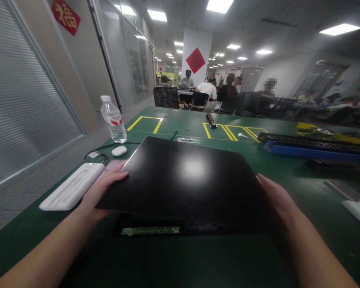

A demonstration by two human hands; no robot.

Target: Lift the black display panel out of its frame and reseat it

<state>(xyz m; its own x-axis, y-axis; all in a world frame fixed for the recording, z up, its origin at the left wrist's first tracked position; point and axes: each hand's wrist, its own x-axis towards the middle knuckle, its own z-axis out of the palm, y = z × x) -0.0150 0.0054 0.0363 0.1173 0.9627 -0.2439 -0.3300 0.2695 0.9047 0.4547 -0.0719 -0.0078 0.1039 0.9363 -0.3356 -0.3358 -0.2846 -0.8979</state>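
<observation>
A glossy black flat panel (168,184), which looks like a display screen, is held between my two hands over the green table, reflecting a ceiling light. My left hand (103,194) grips its left edge, thumb on top and fingers partly hidden below. At the right edge my right hand (274,196) is closed on the panel, with most of its fingers out of sight. Beneath the near edge shows a narrow green circuit board (151,231), along a dark piece (204,227) whose outline is hard to make out.
Left of the panel are a water bottle (112,122), a small white case (119,151), a pink phone (110,167) and a white power bank (73,186) with a cable. Yellow tape outlines and a dark strip (211,120) lie farther back. Long blue-and-black parts (312,153) are stacked right.
</observation>
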